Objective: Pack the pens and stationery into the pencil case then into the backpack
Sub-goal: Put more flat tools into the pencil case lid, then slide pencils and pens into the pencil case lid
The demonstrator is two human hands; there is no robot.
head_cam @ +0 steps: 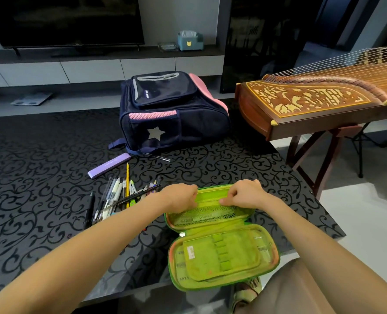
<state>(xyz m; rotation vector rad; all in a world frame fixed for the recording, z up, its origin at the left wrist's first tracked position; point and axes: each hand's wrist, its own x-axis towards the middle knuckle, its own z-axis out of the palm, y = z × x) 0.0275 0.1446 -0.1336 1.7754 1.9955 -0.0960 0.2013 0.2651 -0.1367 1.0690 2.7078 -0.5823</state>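
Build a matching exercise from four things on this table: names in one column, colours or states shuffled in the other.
1 backpack
2 pencil case
3 pens
4 slim box

A purple
B lime green, lying open
C navy and pink
D loose pile

Pairs: 1-C, 2-B, 3-D, 4-A

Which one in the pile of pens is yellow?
The yellow pencil. It pokes out of the pile toward the backpack, while the pens beside it are mostly white, clear or black.
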